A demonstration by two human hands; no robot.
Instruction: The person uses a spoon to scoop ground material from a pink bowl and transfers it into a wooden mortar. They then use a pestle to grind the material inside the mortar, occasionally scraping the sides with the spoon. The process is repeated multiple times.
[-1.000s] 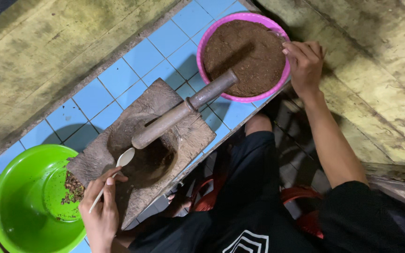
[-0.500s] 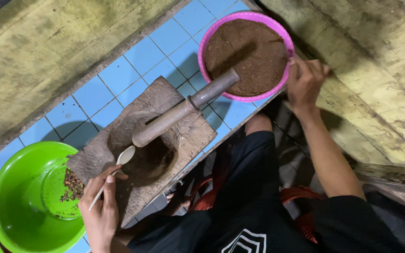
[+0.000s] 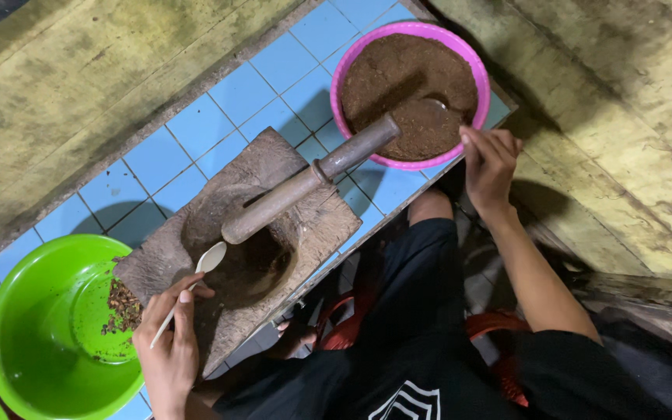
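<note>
1. The left hand (image 3: 169, 350) is closed around the thin handle of a pale spoon (image 3: 196, 276), thumb on top and fingers curled beneath it
2. The spoon's bowl points up and away from the wrist and lies at the rim of the dark hollow in the stone mortar (image 3: 235, 249), just over the ground material inside
3. The right hand (image 3: 490, 162) sits at the near edge of the pink bowl (image 3: 410, 35); its fingers are bent and seem to pinch the end of a metal spoon (image 3: 437, 109) lying in the brown powder, though the grasp itself is too small to tell for certain
4. A long pestle (image 3: 309, 179) lies slanted across the mortar, its thin end down in the hollow and its thick end reaching over the pink bowl's rim
5. The pink bowl is nearly full of brown powder
6. Left of the mortar and touching it stands a green bowl (image 3: 33, 342) holding a small heap of dark brown bits against its right wall
7. Everything rests on a blue tiled ledge (image 3: 219, 93), with the person's dark-clothed legs below it
</note>
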